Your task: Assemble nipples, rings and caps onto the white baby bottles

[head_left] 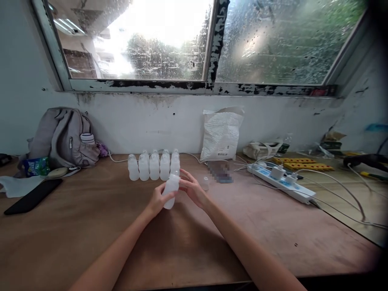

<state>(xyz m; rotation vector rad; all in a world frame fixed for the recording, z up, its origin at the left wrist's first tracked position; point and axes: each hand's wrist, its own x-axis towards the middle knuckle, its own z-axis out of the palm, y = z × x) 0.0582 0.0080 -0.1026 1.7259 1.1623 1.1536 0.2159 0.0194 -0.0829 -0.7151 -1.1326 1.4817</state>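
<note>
My left hand (159, 200) is wrapped round the body of a translucent white plastic bottle (171, 186), which tilts with its top to the upper right. At the neck end of that bottle, the fingers of my right hand (194, 188) close in around it; what exactly lies under the fingertips is partly hidden. Just beyond my hands, several matching bottles (154, 167) stand upright in rows on the table. To the right of my right hand sits a small clear cap (205, 183).
The wooden table (91, 234) meets a wall with a window. On the left are a grey backpack (65, 137) and a black phone-like slab (33, 197). A white plastic mailer (221, 135) leans on the wall. A power strip (281, 182) with trailing cables lies right.
</note>
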